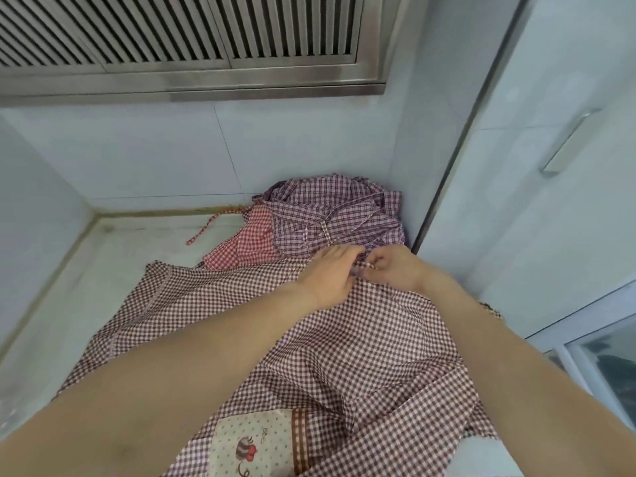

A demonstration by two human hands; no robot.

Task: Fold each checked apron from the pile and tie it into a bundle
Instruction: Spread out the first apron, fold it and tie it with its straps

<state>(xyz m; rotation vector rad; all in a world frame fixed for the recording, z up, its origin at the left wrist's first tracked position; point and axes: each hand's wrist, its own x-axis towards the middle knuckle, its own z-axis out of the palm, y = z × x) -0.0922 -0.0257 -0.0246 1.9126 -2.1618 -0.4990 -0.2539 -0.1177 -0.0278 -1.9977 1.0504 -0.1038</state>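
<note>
Brown checked apron is spread flat on the counter. Its far edge is pinched by the left hand and right hand, set close together, just before the pile.

Small stitched letters "bee" on the cream patch of the near brown-checked apron.

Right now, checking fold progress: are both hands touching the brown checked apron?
Touching. Head view: left hand and right hand grip the brown checked apron at its far edge.
</note>
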